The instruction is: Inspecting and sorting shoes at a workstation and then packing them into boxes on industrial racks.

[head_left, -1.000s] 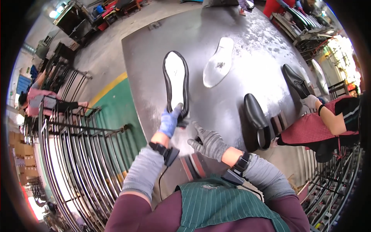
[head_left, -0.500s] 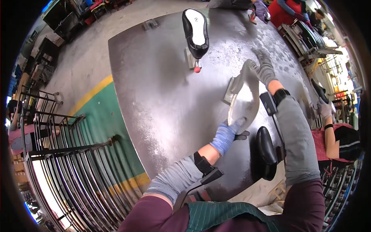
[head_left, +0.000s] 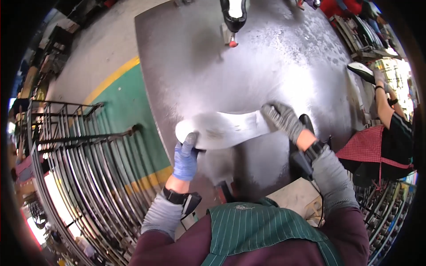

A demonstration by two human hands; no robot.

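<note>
My left hand (head_left: 187, 157), in a blue glove with grey fingertips, closes on the rounded end of a pale sole-shaped piece (head_left: 230, 128). At its other end, the fingers of my grey-gloved right hand (head_left: 284, 119) bend over the edge. The piece lies across the two hands, above the dark metal table, its broad smooth face up with some greyish marks. Farther off, an upside-down black shoe (head_left: 235, 20) with a white bottom sits on a stand with a red knob (head_left: 233, 44). Another black shoe (head_left: 306, 120) is partly hidden behind my right hand.
The worn metal table (head_left: 177, 57) fills the middle. A black metal rack (head_left: 88, 177) stands left, over a green floor (head_left: 128, 106) with a yellow line. At right, a co-worker in a red checked apron (head_left: 364, 146) holds a black shoe with a white bottom (head_left: 361, 71).
The sole-shaped piece has swung from upright to nearly level and come nearer to me. My left hand has moved left, my right hand down. The whole view has shifted.
</note>
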